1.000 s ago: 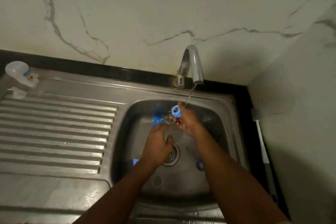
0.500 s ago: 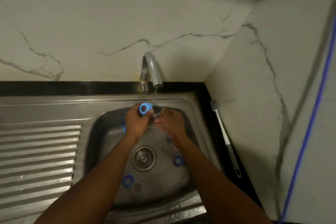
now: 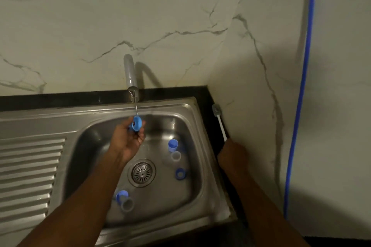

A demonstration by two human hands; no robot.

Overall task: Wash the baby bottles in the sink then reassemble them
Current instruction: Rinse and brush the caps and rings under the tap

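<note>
Two hands busy: your left hand [image 3: 128, 142] pinches the ring [image 3: 137, 124] under the stream [image 3: 136, 108], over the sink [image 3: 192, 106]. Your right hand [image 3: 230, 152] meets the brush [image 3: 219, 122], finger state unclear. Grip the handle firmly and scrub the ring's inside.

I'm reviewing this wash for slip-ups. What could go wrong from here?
The wet ring, held one-handed in the left hand under the tap, could slip into the sink. The right hand holds the brush off to the side; swinging it in could knock the loose parts near the drain.
</note>
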